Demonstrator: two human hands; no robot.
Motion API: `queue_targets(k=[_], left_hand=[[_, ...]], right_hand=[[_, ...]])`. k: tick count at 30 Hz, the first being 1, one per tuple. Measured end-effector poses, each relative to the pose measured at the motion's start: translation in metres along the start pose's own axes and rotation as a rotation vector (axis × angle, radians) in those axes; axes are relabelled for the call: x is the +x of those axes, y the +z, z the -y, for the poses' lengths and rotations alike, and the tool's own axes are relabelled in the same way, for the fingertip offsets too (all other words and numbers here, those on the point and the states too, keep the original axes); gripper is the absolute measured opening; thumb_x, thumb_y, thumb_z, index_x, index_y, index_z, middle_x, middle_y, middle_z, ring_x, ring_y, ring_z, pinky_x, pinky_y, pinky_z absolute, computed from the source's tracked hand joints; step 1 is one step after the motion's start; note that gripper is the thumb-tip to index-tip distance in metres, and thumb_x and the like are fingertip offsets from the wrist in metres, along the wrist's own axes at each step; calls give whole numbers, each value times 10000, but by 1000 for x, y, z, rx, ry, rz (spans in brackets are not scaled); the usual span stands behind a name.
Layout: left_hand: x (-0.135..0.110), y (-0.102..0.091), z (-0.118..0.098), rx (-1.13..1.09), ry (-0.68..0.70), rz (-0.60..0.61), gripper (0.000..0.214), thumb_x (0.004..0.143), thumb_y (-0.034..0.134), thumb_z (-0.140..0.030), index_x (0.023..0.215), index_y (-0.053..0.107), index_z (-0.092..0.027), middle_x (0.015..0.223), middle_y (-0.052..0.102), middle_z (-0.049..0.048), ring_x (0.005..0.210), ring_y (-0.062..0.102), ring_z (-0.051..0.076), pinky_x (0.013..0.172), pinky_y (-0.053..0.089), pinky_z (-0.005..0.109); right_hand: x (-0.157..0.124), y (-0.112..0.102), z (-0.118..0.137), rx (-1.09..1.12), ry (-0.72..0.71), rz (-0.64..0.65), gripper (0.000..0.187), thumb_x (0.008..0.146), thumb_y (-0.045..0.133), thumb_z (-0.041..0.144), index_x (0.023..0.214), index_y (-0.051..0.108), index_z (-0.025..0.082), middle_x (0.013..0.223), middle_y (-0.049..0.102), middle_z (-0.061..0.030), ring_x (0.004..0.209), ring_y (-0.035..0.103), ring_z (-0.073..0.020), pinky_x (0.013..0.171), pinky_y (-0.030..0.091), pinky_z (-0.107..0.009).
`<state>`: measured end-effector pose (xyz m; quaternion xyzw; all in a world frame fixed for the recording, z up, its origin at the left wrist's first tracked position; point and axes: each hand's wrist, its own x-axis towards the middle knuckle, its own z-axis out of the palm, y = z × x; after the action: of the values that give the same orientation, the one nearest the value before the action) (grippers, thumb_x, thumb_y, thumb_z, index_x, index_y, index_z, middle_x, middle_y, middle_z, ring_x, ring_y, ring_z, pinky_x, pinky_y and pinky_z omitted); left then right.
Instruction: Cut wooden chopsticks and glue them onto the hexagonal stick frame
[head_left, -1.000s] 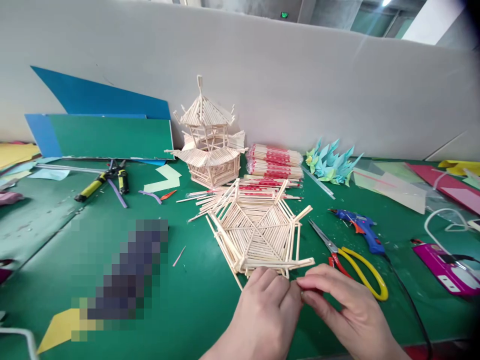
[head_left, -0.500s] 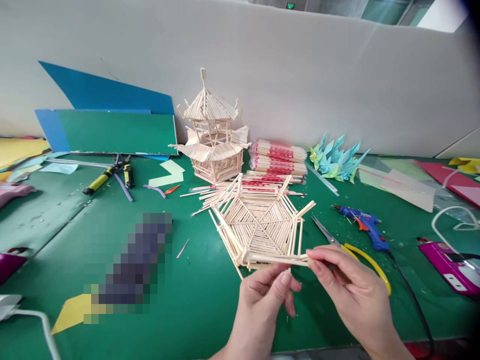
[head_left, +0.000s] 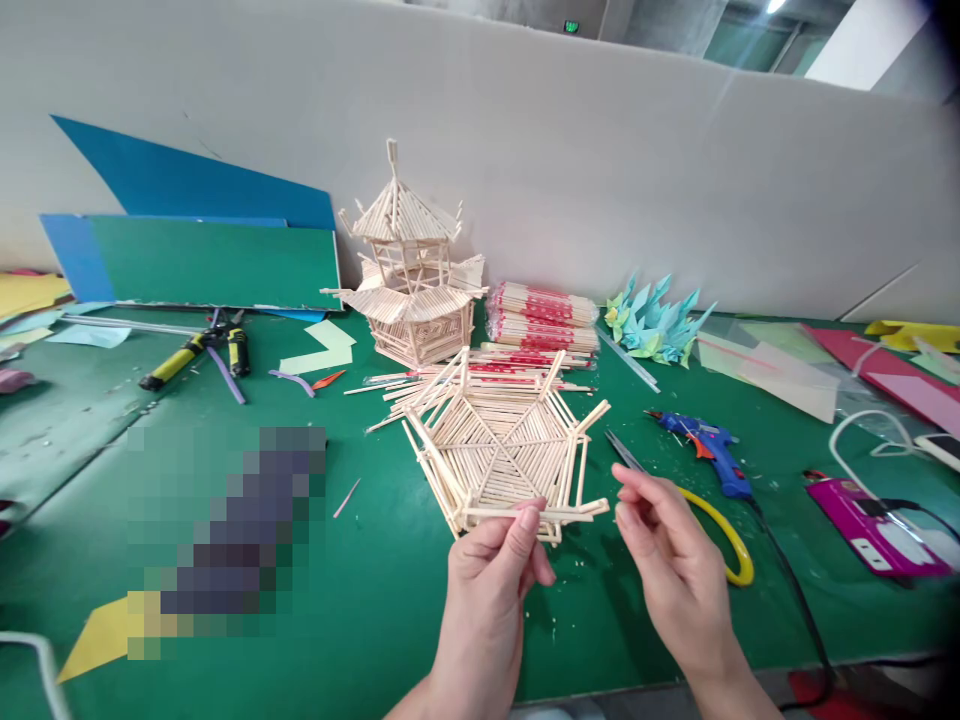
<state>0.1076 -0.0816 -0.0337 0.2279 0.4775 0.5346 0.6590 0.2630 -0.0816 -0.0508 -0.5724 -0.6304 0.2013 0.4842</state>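
Behind a green table [head_left: 360,640], a pale wall [head_left: 600,180] is seen in the head view, with a green sign [head_left: 571,27] above it and red print on the stick packs [head_left: 544,303], both too small to be read. On the table, in front of the pagoda [head_left: 411,305], the frame [head_left: 499,440] is pinched at its near edge by the left hand [head_left: 486,592], thumb on top. The right hand [head_left: 675,565] is held just beside the frame's near right corner, thumb and forefinger parted.
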Motion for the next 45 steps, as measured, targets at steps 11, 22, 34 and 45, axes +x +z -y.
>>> queue_targets(k=[11,22,34,45], left_hand=[[9,4,8,84,37,-3,473,730,651,-436,370,471,-188,392,381,-44,611,467,140,832,337,269],[10,3,10,116,61,-3,465,767,618,-434,395,500,-182,375,352,-56,493,353,109,717,351,246],[12,2,12,114,48,2,472,751,625,-443,382,491,-182,360,353,-60,483,340,100,682,343,241],[14,0,14,95,28,1,447,720,662,-445,401,505,-174,356,390,-62,466,351,86,661,347,230]], right_hand=[[-7,12,-3,2,-12,63,214,897,460,220,1064,592,240,1056,612,-57,973,573,-175,773,496,-259],[-10,17,-16,-23,-19,51,178,867,531,248,1039,579,240,1009,596,-46,884,588,-160,704,496,-233],[-4,22,-11,83,26,73,87,862,542,264,939,582,254,890,571,-11,739,557,-118,613,470,-180],[-4,23,-11,172,55,87,87,866,539,236,943,573,260,888,553,-4,755,539,-116,634,452,-186]])
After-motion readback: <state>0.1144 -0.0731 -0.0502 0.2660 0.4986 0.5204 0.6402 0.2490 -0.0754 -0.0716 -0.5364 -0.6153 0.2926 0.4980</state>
